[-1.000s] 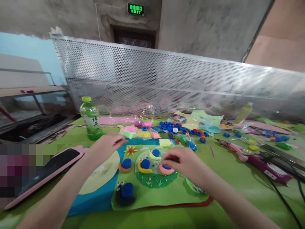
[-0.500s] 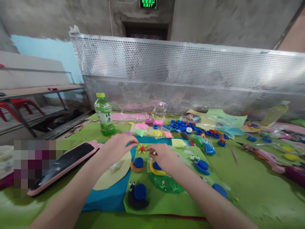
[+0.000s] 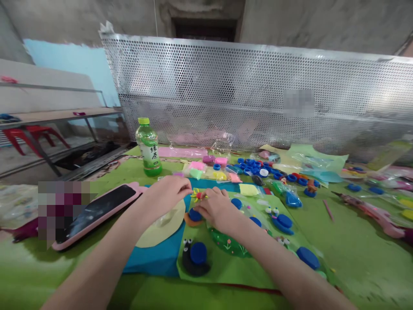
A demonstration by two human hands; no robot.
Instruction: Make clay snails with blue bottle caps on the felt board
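Note:
A small clay sun [image 3: 198,196] with a red centre and yellow rays lies near the upper left of a green craft sheet [image 3: 226,275]. My left hand [image 3: 172,189] pinches at its left rays. The bent fingers of my right hand [image 3: 217,209] press on its right side and cover part of it. Just below sits an orange snail with a blue cap shell [image 3: 195,214], partly under my right fingers. Nearer to me is a black snail [image 3: 195,258]. On the right are a blue snail [image 3: 282,222] and another snail's blue cap [image 3: 308,257].
A green tea bottle [image 3: 149,150] stands behind my left hand. A phone in a pink case [image 3: 100,215] lies at left. Blue bottle caps [image 3: 253,165] and clay packets [image 3: 196,165] are spread at the back, before a perforated metal panel [image 3: 200,90]. A pink glue gun [image 3: 371,211] lies right.
My right hand has moved left onto the sun and now hides its right rays. The left hand stays at its left edge. The view has tilted down slightly.

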